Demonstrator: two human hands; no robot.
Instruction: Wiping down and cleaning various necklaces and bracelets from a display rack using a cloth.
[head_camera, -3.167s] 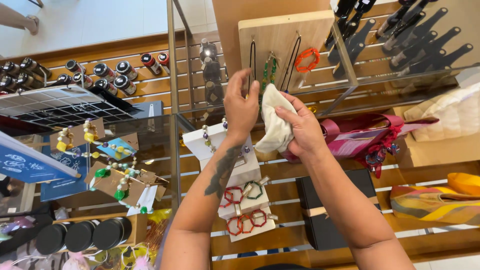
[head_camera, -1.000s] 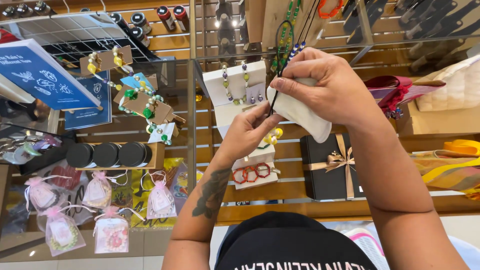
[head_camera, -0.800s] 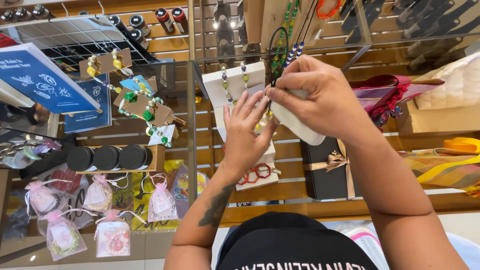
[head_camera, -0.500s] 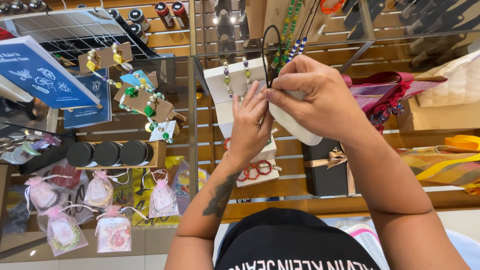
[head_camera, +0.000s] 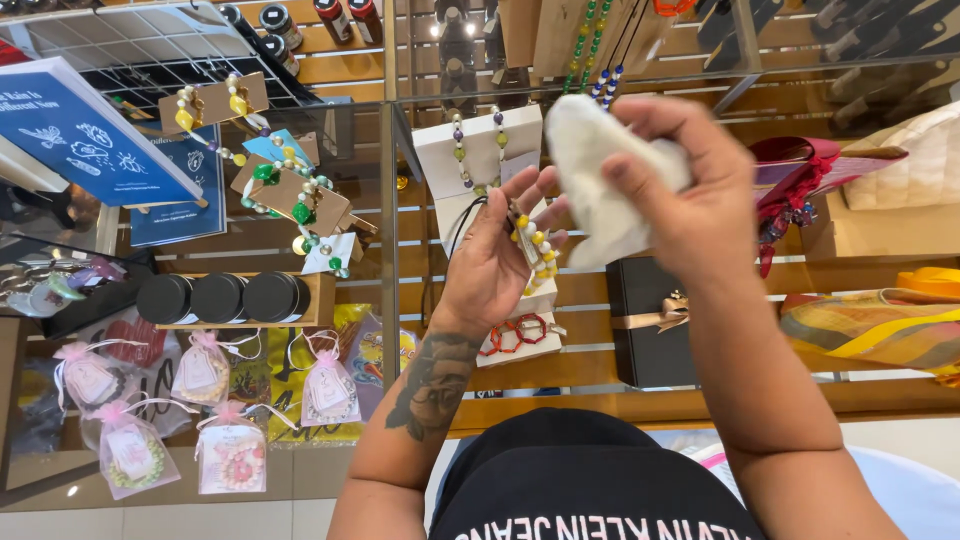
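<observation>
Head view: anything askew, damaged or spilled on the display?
Nothing spilled or broken. The brown bead cards hang tilted at differing angles. The left hand holds a beaded piece on a black cord; the right hand grips a white cloth.

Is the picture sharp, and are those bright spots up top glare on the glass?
Head view: mostly sharp; the white cloth in the right hand looks washed out and slightly soft. Small lamp reflections glint on the glass near the top. The beaded string in the left hand stays clear. Straight shelf edges bow slightly toward the frame edges.
</observation>
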